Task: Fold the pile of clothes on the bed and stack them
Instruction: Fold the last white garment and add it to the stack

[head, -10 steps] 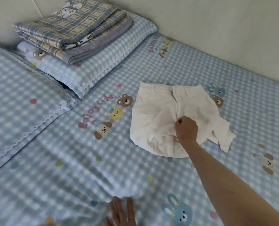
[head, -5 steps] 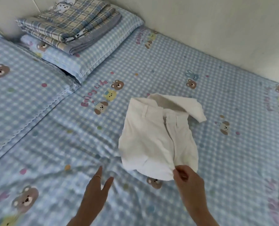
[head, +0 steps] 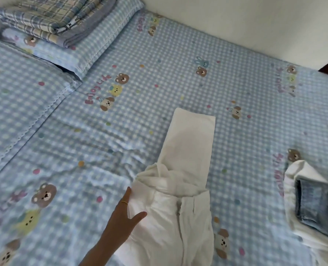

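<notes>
A: Now, what is changing with the trousers?
B: One leg is lying unrolled toward the wall; a second ago they were bunched.
A: Hands?
B: Left hand, fingers spread, is touching their left edge. Right is out of view. Folding is barely starting.

A bed in blue gingham cartoon-animal sheeting carries white trousers beside the left hand, folded jeans on white cloth far right, pillows beyond.
</notes>
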The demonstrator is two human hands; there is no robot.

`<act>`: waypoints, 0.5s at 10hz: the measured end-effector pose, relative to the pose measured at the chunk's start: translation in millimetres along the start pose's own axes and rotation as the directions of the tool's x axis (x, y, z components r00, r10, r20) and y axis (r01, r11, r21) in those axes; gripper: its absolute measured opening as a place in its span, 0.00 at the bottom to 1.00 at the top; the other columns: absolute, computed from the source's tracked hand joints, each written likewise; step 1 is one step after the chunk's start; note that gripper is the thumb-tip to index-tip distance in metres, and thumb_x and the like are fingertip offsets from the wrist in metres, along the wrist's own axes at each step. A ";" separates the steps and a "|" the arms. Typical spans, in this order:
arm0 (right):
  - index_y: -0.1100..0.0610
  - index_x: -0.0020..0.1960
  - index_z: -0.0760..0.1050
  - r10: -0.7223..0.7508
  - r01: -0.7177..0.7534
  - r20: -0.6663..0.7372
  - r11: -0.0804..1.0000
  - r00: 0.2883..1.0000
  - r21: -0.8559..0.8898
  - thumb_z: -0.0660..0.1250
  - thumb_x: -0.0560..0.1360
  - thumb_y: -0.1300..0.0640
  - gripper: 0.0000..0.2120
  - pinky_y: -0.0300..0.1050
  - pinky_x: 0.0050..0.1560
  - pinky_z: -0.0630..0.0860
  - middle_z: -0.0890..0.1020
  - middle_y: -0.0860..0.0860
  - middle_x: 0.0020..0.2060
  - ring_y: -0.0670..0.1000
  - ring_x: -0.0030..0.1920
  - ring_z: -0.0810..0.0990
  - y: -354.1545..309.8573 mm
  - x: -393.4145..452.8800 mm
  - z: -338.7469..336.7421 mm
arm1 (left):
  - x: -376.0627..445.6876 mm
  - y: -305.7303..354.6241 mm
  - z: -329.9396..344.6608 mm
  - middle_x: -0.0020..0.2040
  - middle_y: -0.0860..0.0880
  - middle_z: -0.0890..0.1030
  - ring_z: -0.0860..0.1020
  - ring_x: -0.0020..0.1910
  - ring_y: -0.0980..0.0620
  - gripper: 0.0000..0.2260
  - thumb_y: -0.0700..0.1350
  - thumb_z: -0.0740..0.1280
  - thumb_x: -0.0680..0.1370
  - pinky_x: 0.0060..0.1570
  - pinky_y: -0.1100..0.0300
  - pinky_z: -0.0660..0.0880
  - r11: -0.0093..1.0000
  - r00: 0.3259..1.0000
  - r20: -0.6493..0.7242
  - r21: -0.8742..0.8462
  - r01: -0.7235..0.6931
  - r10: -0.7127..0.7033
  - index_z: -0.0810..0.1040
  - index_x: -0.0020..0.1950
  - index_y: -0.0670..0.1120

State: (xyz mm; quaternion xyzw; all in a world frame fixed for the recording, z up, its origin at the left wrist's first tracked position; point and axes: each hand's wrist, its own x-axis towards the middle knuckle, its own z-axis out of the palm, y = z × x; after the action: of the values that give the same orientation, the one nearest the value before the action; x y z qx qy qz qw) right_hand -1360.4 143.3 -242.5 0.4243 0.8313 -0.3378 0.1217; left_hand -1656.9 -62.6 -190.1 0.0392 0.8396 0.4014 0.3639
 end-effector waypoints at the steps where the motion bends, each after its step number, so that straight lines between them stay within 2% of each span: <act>1: 0.52 0.47 0.82 0.031 0.000 -0.242 0.992 0.970 0.125 0.72 0.66 0.76 0.20 0.26 0.52 0.69 0.85 0.55 0.46 0.56 0.49 0.84 -84.0 69.7 -49.8 | 13.6 0.7 3.7 0.72 0.47 0.67 0.67 0.70 0.51 0.40 0.49 0.73 0.71 0.68 0.57 0.64 1.000 1.000 -0.021 -0.013 0.010 -0.011 0.55 0.77 0.50; 2: 0.62 0.73 0.61 -0.035 0.042 -0.091 0.997 0.995 0.070 0.60 0.79 0.62 0.23 0.44 0.69 0.60 0.64 0.55 0.72 0.54 0.73 0.63 -102.0 115.1 -40.2 | 31.1 14.5 1.0 0.59 0.50 0.78 0.76 0.59 0.51 0.30 0.49 0.73 0.72 0.57 0.57 0.73 0.996 0.997 -0.077 -0.089 -0.001 -0.006 0.66 0.71 0.52; 3: 0.65 0.74 0.56 0.052 -0.063 0.086 0.990 0.995 0.125 0.59 0.80 0.61 0.25 0.49 0.68 0.62 0.66 0.55 0.69 0.56 0.70 0.65 -117.5 159.0 -37.3 | 37.3 30.8 -4.6 0.37 0.58 0.81 0.78 0.38 0.58 0.07 0.49 0.71 0.73 0.36 0.68 0.72 0.988 0.990 -0.119 -0.125 -0.093 0.078 0.76 0.49 0.56; 4: 0.65 0.67 0.66 0.146 -0.163 0.106 0.970 0.984 0.180 0.65 0.76 0.62 0.22 0.47 0.58 0.71 0.76 0.59 0.58 0.56 0.55 0.76 -115.6 163.9 -35.2 | 25.8 42.7 -16.3 0.30 0.56 0.76 0.69 0.28 0.60 0.08 0.46 0.69 0.75 0.29 0.69 0.66 0.974 0.975 -0.128 -0.114 -0.194 0.179 0.73 0.38 0.52; 5: 0.67 0.72 0.59 0.210 -0.230 0.141 0.962 0.968 0.148 0.66 0.77 0.57 0.30 0.47 0.65 0.68 0.69 0.62 0.67 0.57 0.63 0.72 -107.3 144.6 -48.1 | -5.4 53.2 -34.0 0.31 0.54 0.77 0.71 0.31 0.59 0.07 0.43 0.67 0.76 0.35 0.67 0.68 0.971 0.973 -0.129 -0.118 -0.209 0.194 0.74 0.39 0.50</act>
State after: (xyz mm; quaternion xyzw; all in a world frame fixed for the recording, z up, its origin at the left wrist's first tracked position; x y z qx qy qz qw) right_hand -1529.1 221.2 -228.3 0.5009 0.7392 -0.4148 0.1746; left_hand -1686.8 -50.6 -135.6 0.0770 0.8229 0.4920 0.2735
